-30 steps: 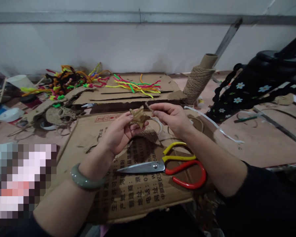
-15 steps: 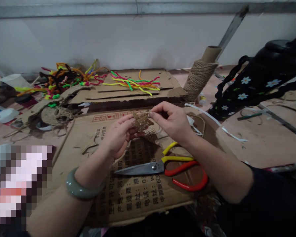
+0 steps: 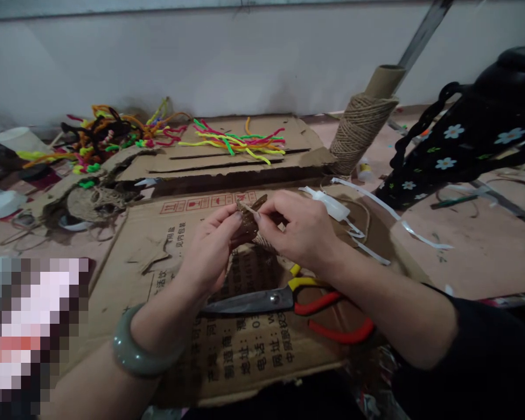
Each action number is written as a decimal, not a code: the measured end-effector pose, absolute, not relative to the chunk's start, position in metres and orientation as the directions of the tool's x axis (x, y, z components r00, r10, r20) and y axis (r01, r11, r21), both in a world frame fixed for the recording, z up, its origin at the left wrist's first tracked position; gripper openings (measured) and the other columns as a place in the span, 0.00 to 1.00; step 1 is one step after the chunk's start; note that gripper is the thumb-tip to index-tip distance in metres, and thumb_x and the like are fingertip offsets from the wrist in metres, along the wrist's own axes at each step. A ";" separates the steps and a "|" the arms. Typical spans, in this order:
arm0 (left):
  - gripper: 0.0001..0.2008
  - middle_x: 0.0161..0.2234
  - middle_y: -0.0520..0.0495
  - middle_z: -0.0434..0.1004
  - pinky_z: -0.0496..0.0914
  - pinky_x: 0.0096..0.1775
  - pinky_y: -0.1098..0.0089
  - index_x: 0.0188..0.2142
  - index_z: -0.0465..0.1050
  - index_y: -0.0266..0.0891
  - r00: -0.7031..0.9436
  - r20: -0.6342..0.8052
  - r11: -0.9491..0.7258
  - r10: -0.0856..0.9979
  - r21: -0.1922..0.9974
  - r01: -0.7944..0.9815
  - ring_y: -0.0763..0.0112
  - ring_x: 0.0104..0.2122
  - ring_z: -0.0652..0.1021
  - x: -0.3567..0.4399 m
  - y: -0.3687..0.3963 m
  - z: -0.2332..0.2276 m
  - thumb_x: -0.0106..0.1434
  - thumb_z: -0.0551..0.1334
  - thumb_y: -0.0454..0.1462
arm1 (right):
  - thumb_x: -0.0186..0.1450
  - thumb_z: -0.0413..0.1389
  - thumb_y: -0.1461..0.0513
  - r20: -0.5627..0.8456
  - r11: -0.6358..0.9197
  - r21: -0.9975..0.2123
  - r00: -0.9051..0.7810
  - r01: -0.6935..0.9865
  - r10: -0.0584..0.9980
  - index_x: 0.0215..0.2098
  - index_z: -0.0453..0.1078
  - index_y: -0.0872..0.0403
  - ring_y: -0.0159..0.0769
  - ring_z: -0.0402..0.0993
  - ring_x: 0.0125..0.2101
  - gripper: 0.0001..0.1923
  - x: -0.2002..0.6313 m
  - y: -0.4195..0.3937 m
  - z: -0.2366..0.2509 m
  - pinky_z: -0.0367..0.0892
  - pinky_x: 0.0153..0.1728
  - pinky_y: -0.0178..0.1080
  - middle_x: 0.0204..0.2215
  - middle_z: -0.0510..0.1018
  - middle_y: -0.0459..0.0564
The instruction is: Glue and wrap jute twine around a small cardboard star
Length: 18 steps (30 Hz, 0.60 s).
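Observation:
My left hand, with a pale green bangle on the wrist, grips a small brown cardboard piece by its left edge. Shiny wet-looking spots dot its surface. The thumb and forefinger of my right hand pinch a thin tan strand like twine, which lies across the top of the piece; its far end reaches my left fingertips. Below the hands, scissors with red and yellow handles rest on a printed cardboard sheet. My right forearm partly covers the handles.
Beyond my right hand lie a white glue bottle and a white plastic strip. A twine spool and a black flowered bottle stand at right. Coloured pipe cleaners sit at the back; a twine-covered piece is at left.
My right hand has moved in closer to my left, bringing the strand over the cardboard piece. The piece has tilted, and the glue bottle has come into fuller view.

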<state>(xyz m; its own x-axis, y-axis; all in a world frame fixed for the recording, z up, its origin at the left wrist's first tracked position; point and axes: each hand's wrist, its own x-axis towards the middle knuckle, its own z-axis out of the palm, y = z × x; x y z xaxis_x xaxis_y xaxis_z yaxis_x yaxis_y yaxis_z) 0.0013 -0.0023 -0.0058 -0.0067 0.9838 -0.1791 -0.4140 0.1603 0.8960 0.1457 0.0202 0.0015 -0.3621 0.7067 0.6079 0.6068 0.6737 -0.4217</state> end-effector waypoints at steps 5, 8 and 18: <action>0.04 0.25 0.53 0.75 0.69 0.31 0.77 0.32 0.75 0.37 0.007 -0.161 0.151 0.987 0.910 -0.385 0.78 0.25 0.74 0.002 -0.004 -0.006 0.55 0.61 0.31 | 0.61 0.49 0.63 0.625 0.690 -0.409 -0.367 0.597 0.689 0.25 0.67 0.55 0.28 0.67 0.24 0.08 0.146 0.018 0.003 0.59 0.27 0.33 0.23 0.74 0.46; 0.05 0.24 0.54 0.74 0.69 0.31 0.77 0.31 0.75 0.38 0.019 -0.153 0.149 0.988 0.915 -0.376 0.78 0.24 0.73 0.001 -0.004 -0.006 0.56 0.61 0.31 | 0.61 0.49 0.63 0.629 0.694 -0.401 -0.371 0.598 0.683 0.25 0.67 0.55 0.28 0.67 0.25 0.09 0.146 0.018 0.003 0.60 0.28 0.33 0.23 0.74 0.46; 0.04 0.27 0.52 0.76 0.71 0.35 0.72 0.32 0.73 0.37 -0.004 -0.174 0.160 0.985 0.913 -0.375 0.74 0.27 0.75 0.002 -0.004 -0.006 0.55 0.62 0.32 | 0.62 0.49 0.63 0.622 0.705 -0.393 -0.394 0.590 0.677 0.27 0.68 0.54 0.29 0.69 0.26 0.09 0.148 0.018 0.003 0.61 0.29 0.33 0.25 0.75 0.46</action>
